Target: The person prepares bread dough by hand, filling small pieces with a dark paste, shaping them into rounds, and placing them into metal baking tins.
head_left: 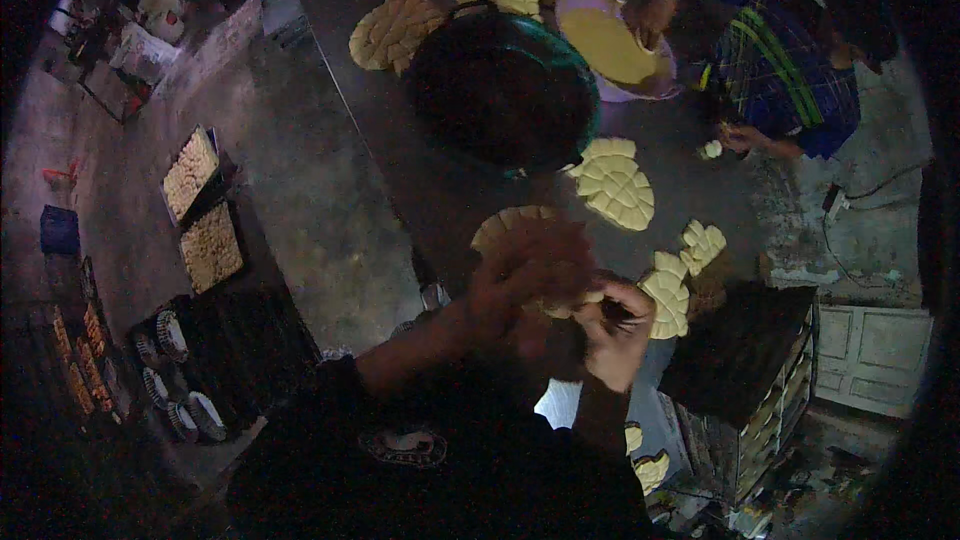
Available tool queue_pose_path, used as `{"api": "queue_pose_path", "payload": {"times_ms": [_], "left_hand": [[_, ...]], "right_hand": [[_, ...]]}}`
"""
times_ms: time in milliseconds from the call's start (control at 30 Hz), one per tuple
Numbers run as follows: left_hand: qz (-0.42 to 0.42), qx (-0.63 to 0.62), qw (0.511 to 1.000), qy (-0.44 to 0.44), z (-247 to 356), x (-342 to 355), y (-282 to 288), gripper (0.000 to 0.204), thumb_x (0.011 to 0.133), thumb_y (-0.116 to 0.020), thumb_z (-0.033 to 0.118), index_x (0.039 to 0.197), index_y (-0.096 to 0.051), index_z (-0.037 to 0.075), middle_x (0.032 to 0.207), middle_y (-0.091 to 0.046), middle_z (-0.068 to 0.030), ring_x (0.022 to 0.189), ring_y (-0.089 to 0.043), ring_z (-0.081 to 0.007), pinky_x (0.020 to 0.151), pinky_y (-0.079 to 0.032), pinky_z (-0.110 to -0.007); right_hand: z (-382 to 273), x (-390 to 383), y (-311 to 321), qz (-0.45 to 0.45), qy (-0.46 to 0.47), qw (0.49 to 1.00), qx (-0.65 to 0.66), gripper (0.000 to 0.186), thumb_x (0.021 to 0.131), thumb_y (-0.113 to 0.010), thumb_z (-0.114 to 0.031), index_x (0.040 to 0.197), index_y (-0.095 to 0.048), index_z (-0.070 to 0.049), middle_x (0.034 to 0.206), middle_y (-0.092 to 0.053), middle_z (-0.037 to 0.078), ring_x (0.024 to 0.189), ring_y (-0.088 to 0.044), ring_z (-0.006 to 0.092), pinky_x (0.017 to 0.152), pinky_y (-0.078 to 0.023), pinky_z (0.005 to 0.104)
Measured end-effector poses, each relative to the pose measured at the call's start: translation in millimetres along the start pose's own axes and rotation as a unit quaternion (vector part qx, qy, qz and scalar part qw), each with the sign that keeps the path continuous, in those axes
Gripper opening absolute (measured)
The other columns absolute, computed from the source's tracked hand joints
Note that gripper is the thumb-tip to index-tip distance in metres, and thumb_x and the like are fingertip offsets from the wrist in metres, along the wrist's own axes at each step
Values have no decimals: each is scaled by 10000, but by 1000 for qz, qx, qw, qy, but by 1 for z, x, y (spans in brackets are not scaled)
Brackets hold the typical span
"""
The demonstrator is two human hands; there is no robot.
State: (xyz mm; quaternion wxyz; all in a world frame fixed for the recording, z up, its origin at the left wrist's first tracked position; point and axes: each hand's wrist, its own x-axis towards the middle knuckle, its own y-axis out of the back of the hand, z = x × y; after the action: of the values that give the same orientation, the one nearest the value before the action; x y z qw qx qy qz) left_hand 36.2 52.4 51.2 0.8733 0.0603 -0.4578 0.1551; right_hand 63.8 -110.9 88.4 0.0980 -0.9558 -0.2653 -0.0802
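My left hand [535,265], dark and smeared by motion, is over the table in front of my chest. Its fingers cannot be made out clearly. Touching or nearly touching it, my right hand [618,335] is closed in a pinch, thumb and forefinger curled together. A small pale piece of dough [592,297] shows at those fingertips. Partly behind my left hand lies a round of dough cut into pieces [510,227]. Another cut dough round [672,295] sits just right of my right hand, with a smaller cut piece [703,245] beyond it.
A large dark tub [500,90] and a purple-rimmed basin of yellow contents [615,40] stand ahead, near another cut dough round [615,185]. Across the table, a person in a plaid shirt [790,80] reaches into the basin. Filled trays [212,245] are at left, a dark rack [745,370] at right.
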Motion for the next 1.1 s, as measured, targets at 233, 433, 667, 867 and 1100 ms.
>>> {"api": "queue_pose_path", "payload": {"times_ms": [233,433,667,867,1100], "left_hand": [[-1,-84,996,-20,-49,-28,57,412,871,-689,191,1209,-521,26,1064,-562,-132,1008,-566,-276,907,-467,-421],[252,-88,949,168,-71,-45,56,487,898,-657,182,1301,-432,28,1133,-522,-116,1074,-529,-243,933,-453,-414],[318,-130,864,369,-53,-62,81,515,944,-597,135,1382,-345,38,1186,-483,-85,1112,-488,-184,940,-439,-371],[253,-132,781,556,-28,-57,94,357,975,-552,106,1312,-446,57,1124,-528,-53,1016,-506,-127,893,-437,-294],[261,-185,761,564,-11,-47,66,335,1013,-516,250,1289,-496,63,1074,-565,-73,1008,-542,-148,896,-450,-305]], "right_hand": [[19,60,-111,-33,-178,979,96,723,759,-757,-16,1373,-376,-37,1168,-571,102,1036,-591,170,911,-484,324],[48,120,-125,-151,-286,943,84,756,830,-738,-127,1444,-302,-62,1221,-586,134,1060,-600,173,909,-495,327],[97,212,-90,-363,14,769,-526,504,907,-608,-132,1382,-457,-57,1058,-693,176,821,-704,255,727,-556,369],[123,224,-75,-482,-48,701,-523,382,959,-554,-221,1306,-519,-64,1012,-669,220,792,-678,346,684,-544,401],[78,180,-49,-267,-234,914,-195,412,972,-580,-209,1360,-494,-100,1054,-654,44,910,-600,121,742,-506,302]]}}
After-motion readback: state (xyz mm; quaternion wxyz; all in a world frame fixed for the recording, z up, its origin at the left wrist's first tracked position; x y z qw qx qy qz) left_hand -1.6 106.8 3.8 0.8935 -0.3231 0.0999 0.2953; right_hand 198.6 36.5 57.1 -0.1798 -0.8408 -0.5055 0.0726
